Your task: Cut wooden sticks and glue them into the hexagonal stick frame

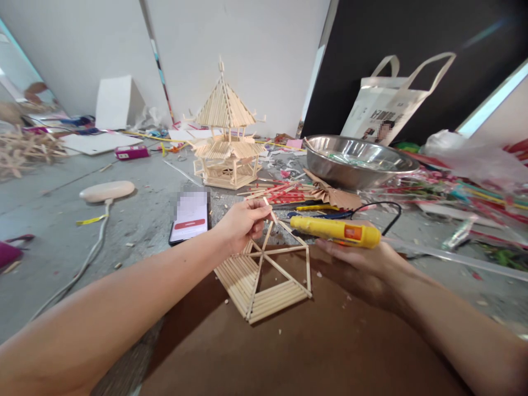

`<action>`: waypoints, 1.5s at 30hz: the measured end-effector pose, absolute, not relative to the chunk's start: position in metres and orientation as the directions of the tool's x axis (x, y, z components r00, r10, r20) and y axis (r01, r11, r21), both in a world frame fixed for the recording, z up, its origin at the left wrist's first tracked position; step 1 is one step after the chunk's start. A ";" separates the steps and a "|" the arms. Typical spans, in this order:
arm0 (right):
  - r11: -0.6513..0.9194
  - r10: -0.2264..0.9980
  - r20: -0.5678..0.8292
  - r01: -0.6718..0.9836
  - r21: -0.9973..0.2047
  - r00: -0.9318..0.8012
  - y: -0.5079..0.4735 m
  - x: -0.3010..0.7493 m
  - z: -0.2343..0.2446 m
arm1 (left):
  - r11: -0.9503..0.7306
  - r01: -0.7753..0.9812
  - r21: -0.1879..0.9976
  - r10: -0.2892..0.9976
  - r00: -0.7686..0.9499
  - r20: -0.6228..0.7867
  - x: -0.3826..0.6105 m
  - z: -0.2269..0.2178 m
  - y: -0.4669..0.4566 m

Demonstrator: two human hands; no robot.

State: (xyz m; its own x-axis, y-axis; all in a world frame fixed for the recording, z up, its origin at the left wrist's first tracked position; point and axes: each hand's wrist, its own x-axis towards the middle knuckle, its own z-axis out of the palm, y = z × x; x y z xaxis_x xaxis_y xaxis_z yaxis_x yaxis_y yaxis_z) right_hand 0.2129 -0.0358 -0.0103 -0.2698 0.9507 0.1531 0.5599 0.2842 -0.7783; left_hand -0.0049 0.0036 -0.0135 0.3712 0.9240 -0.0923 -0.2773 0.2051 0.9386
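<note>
A yellow hot glue gun (336, 231) is gripped in my right hand (363, 250), its nozzle pointing left. My left hand (243, 223) pinches a short wooden stick (270, 210) close to that nozzle. Below lies a hexagonal frame of wooden sticks (280, 297) with spokes meeting in the middle; rows of sticks fill its left and front sections, while the right-hand sections show the brown board (231, 352) through them. My left hand hovers at the frame's back edge and hides part of it.
Behind stands a two-tiered stick pavilion (225, 121). A phone (190, 217) lies left of the frame. Loose sticks and pliers-like tools (317, 208) lie behind it, near a steel basin (358, 165). A tote bag (379, 104) leans at the back. A white cabled device (107, 191) sits left.
</note>
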 end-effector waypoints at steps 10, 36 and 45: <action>0.204 0.975 0.111 0.568 -0.798 -0.193 -0.035 0.207 0.013 | 0.070 -0.094 0.993 0.894 0.447 -0.021 0.002 -0.010 -0.006; 0.220 0.969 0.116 0.550 -0.806 -0.218 -0.036 0.208 0.012 | -0.088 0.111 0.990 0.894 0.448 0.029 0.002 -0.012 -0.007; 0.217 0.969 0.117 0.533 -0.817 -0.216 -0.036 0.207 0.013 | -0.090 0.126 0.988 0.898 0.440 0.026 0.001 -0.013 -0.006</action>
State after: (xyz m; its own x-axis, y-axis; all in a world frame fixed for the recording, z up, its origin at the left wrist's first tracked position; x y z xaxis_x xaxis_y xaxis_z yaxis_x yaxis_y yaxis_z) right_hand 0.2070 -0.0358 0.0128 -0.2156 0.9694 0.1171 0.5333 0.2174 -0.8175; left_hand 0.0014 -0.0064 -0.0130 0.4397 0.8978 0.0259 0.1257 -0.0900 0.9880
